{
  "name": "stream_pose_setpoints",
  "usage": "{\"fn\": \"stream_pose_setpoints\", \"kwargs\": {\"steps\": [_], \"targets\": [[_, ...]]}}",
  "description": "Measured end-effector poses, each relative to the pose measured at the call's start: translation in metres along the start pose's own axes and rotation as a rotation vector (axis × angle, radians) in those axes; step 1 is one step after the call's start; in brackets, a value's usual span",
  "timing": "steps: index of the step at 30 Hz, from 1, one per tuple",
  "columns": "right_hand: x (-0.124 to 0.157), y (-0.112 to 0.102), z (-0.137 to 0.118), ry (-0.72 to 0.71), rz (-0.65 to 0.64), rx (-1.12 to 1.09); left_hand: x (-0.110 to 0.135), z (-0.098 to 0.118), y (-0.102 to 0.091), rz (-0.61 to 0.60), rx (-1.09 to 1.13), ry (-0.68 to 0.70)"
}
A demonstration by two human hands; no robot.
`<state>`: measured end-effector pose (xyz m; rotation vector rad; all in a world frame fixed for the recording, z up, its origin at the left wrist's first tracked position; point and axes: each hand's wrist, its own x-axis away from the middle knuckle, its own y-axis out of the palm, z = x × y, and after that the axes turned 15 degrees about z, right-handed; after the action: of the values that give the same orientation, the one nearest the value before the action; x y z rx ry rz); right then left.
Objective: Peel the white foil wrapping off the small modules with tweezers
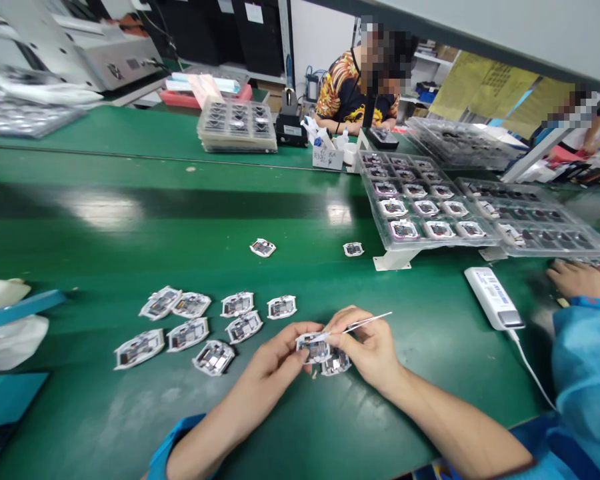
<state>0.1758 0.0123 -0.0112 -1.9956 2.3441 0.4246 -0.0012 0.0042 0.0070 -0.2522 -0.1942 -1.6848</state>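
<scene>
My left hand (pixel 285 357) is closed on a small circuit board assembly (pixel 313 348) in a white frame, tilted up just above the green table. Between the fingers of my right hand (pixel 367 347) is a pair of slim metal tweezers (pixel 375 319), its front end over the upper edge of that assembly. My right fingertips partly cover this spot, so contact cannot be made out. Just below and to the right sits a second circuit board assembly (pixel 336 363), partly hidden by the first. Several similar assemblies (pixel 214 358) lie on the table left of my hands.
Two more assemblies (pixel 263 248) lie farther back. Clear compartment trays (pixel 425 230) stand at right on white brackets (pixel 393 259). A white device (pixel 493 300) with a cable lies nearer. A co-worker's hand and blue sleeve (pixel 585 353) are at far right; another person (pixel 337 87) sits opposite.
</scene>
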Motion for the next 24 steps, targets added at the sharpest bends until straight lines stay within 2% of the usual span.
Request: {"fn": "stream_pose_setpoints", "kwargs": {"steps": [5, 15, 18, 20, 24], "targets": [[0.0, -0.001, 0.0, 0.022, 0.005, 0.013, -0.002, -0.003, -0.002, -0.025, -0.057, -0.003], [0.002, 0.0, 0.003, 0.033, 0.041, 0.002, -0.004, -0.01, -0.001, 0.015, -0.041, -0.039], [0.001, 0.0, 0.001, 0.01, 0.108, 0.014, -0.017, -0.012, -0.006, 0.032, -0.16, 0.136], [0.001, 0.0, -0.001, 0.004, 0.133, 0.025, -0.033, -0.012, -0.015, 0.141, -0.353, 0.304], [0.002, 0.0, -0.003, 0.006, 0.129, 0.048, -0.072, -0.005, -0.043, 0.353, -0.604, 0.413]]}}
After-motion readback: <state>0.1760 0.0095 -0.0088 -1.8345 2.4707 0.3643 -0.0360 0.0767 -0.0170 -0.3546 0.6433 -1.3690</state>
